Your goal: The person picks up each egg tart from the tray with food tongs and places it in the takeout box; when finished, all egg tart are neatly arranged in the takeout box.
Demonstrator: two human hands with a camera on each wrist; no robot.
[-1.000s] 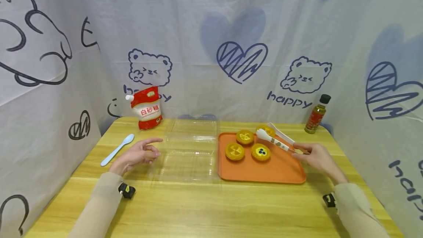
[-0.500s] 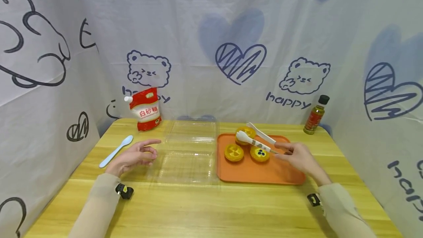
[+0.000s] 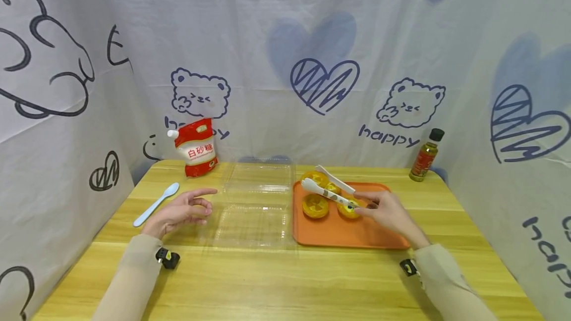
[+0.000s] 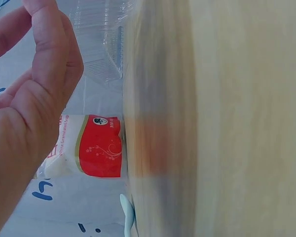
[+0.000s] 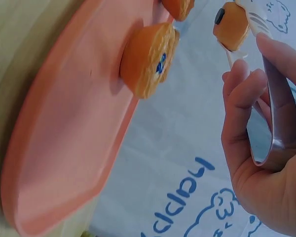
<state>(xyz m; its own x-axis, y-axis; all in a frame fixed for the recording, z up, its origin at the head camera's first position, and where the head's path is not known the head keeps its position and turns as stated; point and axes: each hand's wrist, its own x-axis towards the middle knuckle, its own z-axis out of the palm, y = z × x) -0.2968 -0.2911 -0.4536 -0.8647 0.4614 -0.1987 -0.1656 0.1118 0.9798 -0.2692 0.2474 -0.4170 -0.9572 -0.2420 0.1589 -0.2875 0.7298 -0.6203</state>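
Note:
My right hand [image 3: 388, 212] grips white-tipped metal tongs [image 3: 341, 186] by their handles. Between the tong tips is an egg tart [image 5: 232, 27], held up off the orange tray [image 3: 379, 234], over its back left part. Below it on the tray sit a tart with blue dots on top [image 5: 153, 61], a plain-topped tart [image 3: 315, 207] and another tart [image 3: 332, 188] partly hidden by the tongs. My left hand [image 3: 178, 214] holds nothing, its fingers loosely bent, beside the left edge of an opened clear plastic clamshell box [image 3: 254, 222].
A red and white sugar bag [image 3: 198, 150] stands at the back left, with a pale blue spoon [image 3: 156, 204] lying in front of it. A black-capped bottle [image 3: 425, 157] stands at the back right. A printed curtain [image 3: 254, 63] encloses the table [image 3: 267, 281].
My right hand has carried the tongs and the tart leftward across the tray, from its back middle to its back left. My left hand has stayed in place.

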